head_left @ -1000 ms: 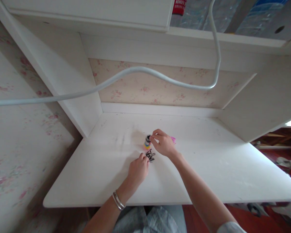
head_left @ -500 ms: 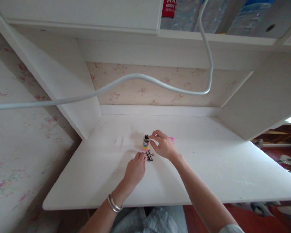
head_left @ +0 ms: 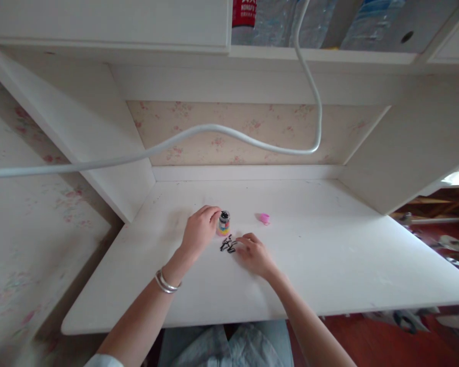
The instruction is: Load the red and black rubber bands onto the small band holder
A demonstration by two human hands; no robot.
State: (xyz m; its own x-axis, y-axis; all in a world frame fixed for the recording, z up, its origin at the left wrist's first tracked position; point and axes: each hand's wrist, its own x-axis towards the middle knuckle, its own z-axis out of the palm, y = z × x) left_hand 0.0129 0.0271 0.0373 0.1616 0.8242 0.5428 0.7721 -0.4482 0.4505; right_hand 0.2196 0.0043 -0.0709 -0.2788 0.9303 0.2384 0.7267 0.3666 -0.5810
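A small clear jar point(head_left: 224, 224) with a colourful label stands on the white desk, black bits showing at its top. My left hand point(head_left: 201, 227) is at the jar's mouth, its fingers pinched together; what they hold is too small to make out. Several thin black clips or bands point(head_left: 228, 244) lie in a little pile just in front of the jar. At the pile's right edge is my right hand point(head_left: 253, 253), its fingers bent and slightly apart near a black piece. To the right of the jar lies a pink cap point(head_left: 264, 218).
A pale cable point(head_left: 214, 128) hangs across the view above the desk point(head_left: 329, 255). Shelves overhead hold plastic bottles point(head_left: 271, 23) and a red-labelled one. Side panels stand left and right of the desk.
My left hand has risen from the pile to the jar's mouth. My right hand has come down from the jar to the pile, uncovering the pink cap. The view has shifted slightly.
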